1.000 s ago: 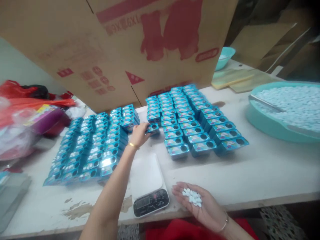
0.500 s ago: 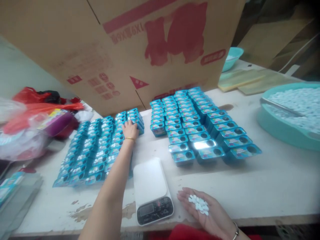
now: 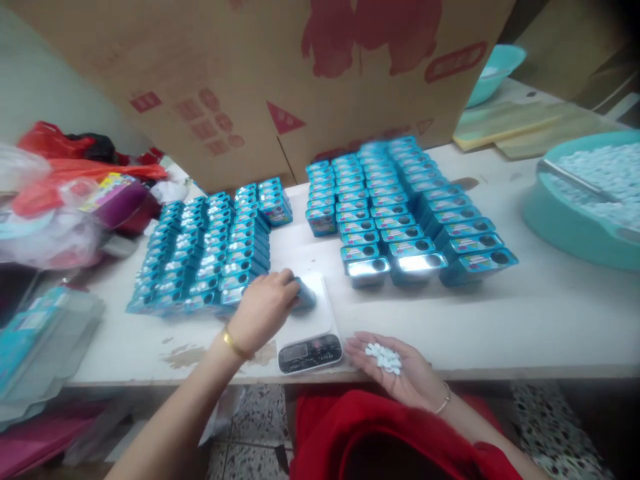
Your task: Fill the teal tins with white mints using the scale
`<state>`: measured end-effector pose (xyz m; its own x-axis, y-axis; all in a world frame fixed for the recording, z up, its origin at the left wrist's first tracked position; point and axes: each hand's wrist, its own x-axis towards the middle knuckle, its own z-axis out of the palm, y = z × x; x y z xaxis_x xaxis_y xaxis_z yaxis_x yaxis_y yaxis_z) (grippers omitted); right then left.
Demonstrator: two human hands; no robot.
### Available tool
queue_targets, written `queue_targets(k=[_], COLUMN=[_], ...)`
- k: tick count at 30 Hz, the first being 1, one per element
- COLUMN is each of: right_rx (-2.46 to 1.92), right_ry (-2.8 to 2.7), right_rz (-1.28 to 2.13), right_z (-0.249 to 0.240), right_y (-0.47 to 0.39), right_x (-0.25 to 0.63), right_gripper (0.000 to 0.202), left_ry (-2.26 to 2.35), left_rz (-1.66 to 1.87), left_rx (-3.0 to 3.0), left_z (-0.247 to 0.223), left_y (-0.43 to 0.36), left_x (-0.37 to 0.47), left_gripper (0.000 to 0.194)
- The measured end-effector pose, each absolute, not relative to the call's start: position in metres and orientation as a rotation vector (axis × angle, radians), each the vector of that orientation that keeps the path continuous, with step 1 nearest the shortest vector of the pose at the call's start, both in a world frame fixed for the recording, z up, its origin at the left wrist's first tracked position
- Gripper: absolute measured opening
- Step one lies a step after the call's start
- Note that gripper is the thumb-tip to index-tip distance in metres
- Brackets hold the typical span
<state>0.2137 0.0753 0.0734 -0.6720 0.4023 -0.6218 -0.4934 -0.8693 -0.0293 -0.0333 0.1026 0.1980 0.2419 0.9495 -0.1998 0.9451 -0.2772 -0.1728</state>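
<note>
My left hand (image 3: 267, 303) grips a small blue box (image 3: 304, 295) at the white scale (image 3: 317, 317), its fingers over the box's left side. Palm up at the table's front edge, my right hand (image 3: 400, 373) cradles a small heap of pale tablets (image 3: 384, 358), its fingers loosely cupped. Rows of blue boxes (image 3: 200, 260) with white tablets on their tops stand left of the scale. More blue boxes (image 3: 395, 213), with dark round openings, stand in rows to the right.
A tall cardboard box (image 3: 200, 80) rises behind the rows. At right, a turquoise basin (image 3: 575, 227) holds many pale tablets and a metal tool. Plastic bags (image 3: 65, 233) and clear trays (image 3: 55, 353) lie at left. A smaller basin (image 3: 487, 87) stands at the back right.
My left hand has come back from the far boxes to the scale with a blue box. My right hand still holds the tablets. The view has tilted downward.
</note>
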Motion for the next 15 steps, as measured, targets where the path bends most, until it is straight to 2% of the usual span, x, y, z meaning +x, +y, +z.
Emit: queue_targets(k=[3,8,12,15], right_rx=[-0.871,-0.860,-0.898,-0.949], right_ry=[0.171,0.160,0.213,0.280], right_rz=[2.501,2.488,2.430,2.401], right_z=[0.077,0.081,0.081,0.080], right_y=[0.071,0.066,0.063,0.061], right_x=[0.215,0.217,0.218,0.218], right_gripper=[0.026,0.028,0.019,0.015], left_ry=[-1.872,-1.868,-1.905,-2.027], left_rz=[0.318,-0.178,-0.179,-0.136], left_rx=[-2.470,-2.493,-2.871,-2.864], left_z=[0.189,0.186,0.153,0.123], left_y=[0.092,0.064,0.037,0.028], left_x=[-0.027,0.011,0.064,0.086], left_gripper=[0.014,0.017,0.014,0.013])
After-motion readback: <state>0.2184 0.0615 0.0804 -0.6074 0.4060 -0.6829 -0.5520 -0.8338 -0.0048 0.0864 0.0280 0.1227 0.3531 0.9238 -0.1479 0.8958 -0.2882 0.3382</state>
